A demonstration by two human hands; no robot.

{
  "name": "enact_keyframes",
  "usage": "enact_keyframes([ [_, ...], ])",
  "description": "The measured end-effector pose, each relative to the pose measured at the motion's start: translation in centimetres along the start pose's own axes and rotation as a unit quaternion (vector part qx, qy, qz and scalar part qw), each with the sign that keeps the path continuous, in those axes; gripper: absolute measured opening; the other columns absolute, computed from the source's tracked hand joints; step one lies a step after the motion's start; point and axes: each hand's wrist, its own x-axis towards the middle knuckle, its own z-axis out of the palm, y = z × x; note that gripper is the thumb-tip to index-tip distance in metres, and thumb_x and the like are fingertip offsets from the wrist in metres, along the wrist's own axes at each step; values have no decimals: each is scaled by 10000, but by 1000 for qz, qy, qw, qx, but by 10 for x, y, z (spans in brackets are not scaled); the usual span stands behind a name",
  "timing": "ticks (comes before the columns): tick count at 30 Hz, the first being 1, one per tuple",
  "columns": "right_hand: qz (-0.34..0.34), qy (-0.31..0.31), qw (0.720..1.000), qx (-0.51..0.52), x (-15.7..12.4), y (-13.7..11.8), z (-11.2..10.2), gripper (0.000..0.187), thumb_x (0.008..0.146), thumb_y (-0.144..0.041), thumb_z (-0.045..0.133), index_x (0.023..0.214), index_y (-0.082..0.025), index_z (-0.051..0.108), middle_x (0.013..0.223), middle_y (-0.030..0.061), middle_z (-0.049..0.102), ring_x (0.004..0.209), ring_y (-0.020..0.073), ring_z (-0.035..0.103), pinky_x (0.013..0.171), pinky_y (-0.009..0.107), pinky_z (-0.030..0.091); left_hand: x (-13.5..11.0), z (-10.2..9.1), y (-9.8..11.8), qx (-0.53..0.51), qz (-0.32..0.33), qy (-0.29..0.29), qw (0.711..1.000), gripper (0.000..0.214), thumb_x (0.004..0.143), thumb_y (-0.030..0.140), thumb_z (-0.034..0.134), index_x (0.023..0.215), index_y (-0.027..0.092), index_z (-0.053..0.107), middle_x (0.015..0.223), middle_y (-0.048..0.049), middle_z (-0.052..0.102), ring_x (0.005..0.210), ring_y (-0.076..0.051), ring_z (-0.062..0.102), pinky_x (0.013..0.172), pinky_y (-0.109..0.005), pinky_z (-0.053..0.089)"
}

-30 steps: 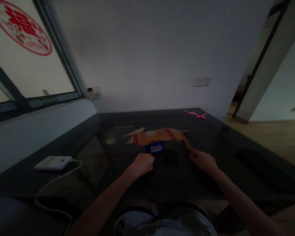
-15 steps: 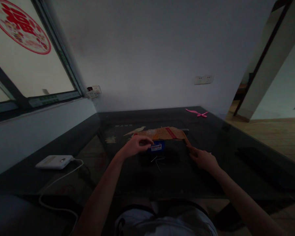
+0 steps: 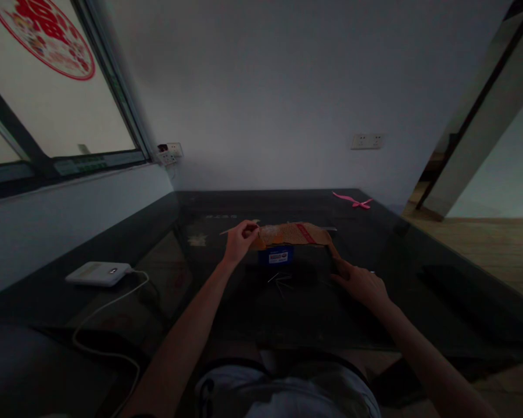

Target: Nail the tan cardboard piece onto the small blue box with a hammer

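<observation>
A brown strip with a red band [image 3: 298,233], like cardboard or wrapping, arches across the middle of the dark table. My left hand [image 3: 240,241] is closed in a pinch on its left end. On the right, the strip bends down to my right hand [image 3: 361,284], whose fingers grip that end close to the tabletop. A small blue box [image 3: 276,255] with a pale label sits just under the strip's near edge, touched by neither hand. Several thin pale sticks [image 3: 280,280] lie in front of the box; their kind is too dim to tell.
A white power bank [image 3: 99,273] lies on the left, with a white cable [image 3: 108,305] running off the near edge. A pink ribbon-like item [image 3: 355,201] is at the far right. Toward the right edge lies a dark flat object [image 3: 470,296]. The wall [image 3: 261,104] stands behind the table.
My left hand has moved from beside the blue box up and left onto the strip's left end and pinched it. My right hand stays at the right end. The view has shifted slightly.
</observation>
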Motion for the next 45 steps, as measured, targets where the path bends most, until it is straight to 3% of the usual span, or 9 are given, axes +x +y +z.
enact_keyframes([
  [7, 8, -9, 1000, 7, 2, 0, 0, 585, 870, -552, 357, 1403, -309, 360, 1060, 130, 677, 922, 328, 653, 702, 423, 484, -1, 1, 4, -134, -25, -8, 991, 143, 874, 313, 482, 913, 176, 491, 796, -35, 665, 773, -143, 662, 770, -276, 514],
  [11, 12, -16, 1000, 11, 6, 2, 1, 568, 872, -530, 363, 1393, -305, 374, 1034, 119, 684, 904, 320, 659, 692, 411, 485, -1, 0, 3, -138, -22, 16, 990, 171, 883, 334, 468, 943, 175, 491, 754, -16, 623, 658, -121, 648, 691, -254, 521],
  [16, 6, -7, 1000, 14, 9, 7, 6, 560, 878, -521, 358, 1396, -308, 370, 1024, 121, 685, 880, 314, 664, 677, 404, 485, 0, 1, 0, -124, -31, -4, 992, 234, 844, 305, 530, 1021, 158, 571, 834, -44, 655, 651, -117, 645, 638, -240, 533],
  [21, 2, -9, 1000, 24, 9, 8, 7, 565, 873, -525, 368, 1390, -299, 379, 1046, 125, 681, 887, 319, 663, 678, 403, 485, -1, 0, -2, -76, -22, -6, 997, 189, 784, 289, 605, 898, 154, 675, 932, -70, 697, 819, -165, 658, 789, -302, 533],
  [27, 9, -11, 1000, 21, 8, 6, 5, 582, 873, -529, 359, 1401, -285, 366, 1045, 124, 682, 896, 317, 661, 694, 409, 485, 0, -1, -2, -21, -38, 7, 999, 164, 762, 304, 623, 809, 163, 689, 820, -52, 705, 733, -162, 646, 698, -278, 524],
  [36, 10, -20, 1000, 21, 11, 9, 8, 590, 870, -526, 359, 1407, -281, 354, 1067, 124, 673, 918, 323, 653, 709, 419, 486, 3, -1, -5, -98, -83, 10, 992, 162, 688, 296, 683, 765, 153, 684, 739, -36, 697, 670, -154, 638, 635, -258, 522],
  [45, 1, -15, 1000, -3, 5, 2, -2, 600, 877, -516, 361, 1423, -275, 302, 1074, 144, 664, 932, 334, 649, 726, 442, 479, 4, -2, -6, -138, -97, 34, 985, 163, 725, 295, 661, 799, 155, 700, 827, -57, 719, 773, -180, 666, 733, -297, 535],
])
